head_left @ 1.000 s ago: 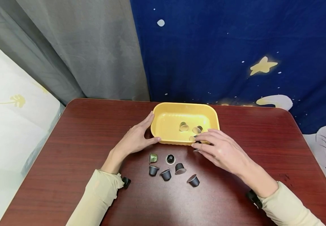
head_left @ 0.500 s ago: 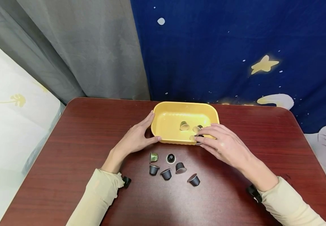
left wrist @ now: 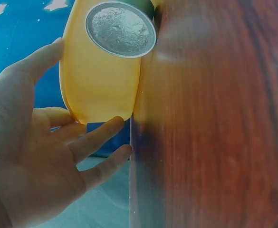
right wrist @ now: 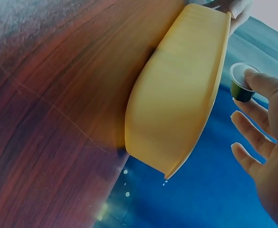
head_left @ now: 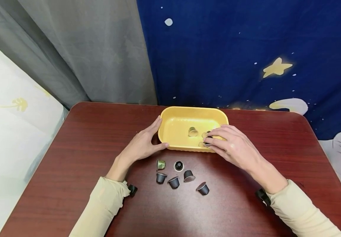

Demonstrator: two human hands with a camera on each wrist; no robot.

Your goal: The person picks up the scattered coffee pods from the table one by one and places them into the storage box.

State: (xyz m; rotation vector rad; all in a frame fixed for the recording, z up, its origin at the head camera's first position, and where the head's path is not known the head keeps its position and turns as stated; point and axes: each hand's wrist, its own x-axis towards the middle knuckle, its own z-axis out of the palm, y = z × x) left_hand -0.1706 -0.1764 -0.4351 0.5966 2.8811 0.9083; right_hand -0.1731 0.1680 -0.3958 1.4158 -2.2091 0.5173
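Observation:
A yellow plastic tub (head_left: 176,147) stands at the far side of the table. Against its left end rests my left hand (head_left: 142,144), thumb on the front rim and fingers spread, as the left wrist view also shows. Over the tub's right front corner is my right hand (head_left: 236,146), pinching a coffee capsule (right wrist: 242,90) between thumb and fingertip, foil lid up in the right wrist view. Inside the tub lies one capsule (head_left: 192,132); others beside it are partly hidden by the right fingers.
On the table in front of the tub lie a green capsule (head_left: 160,165), an upside-down black capsule (head_left: 178,166) and several dark ones, one (head_left: 203,188) nearer the front. Behind the table hang a grey curtain (head_left: 114,59) and a blue starry curtain (head_left: 217,49).
My right hand has carried the pinched capsule from the tub's front rim inward and slightly up over the tub. My left hand stays put, and the capsules on the table have not moved.

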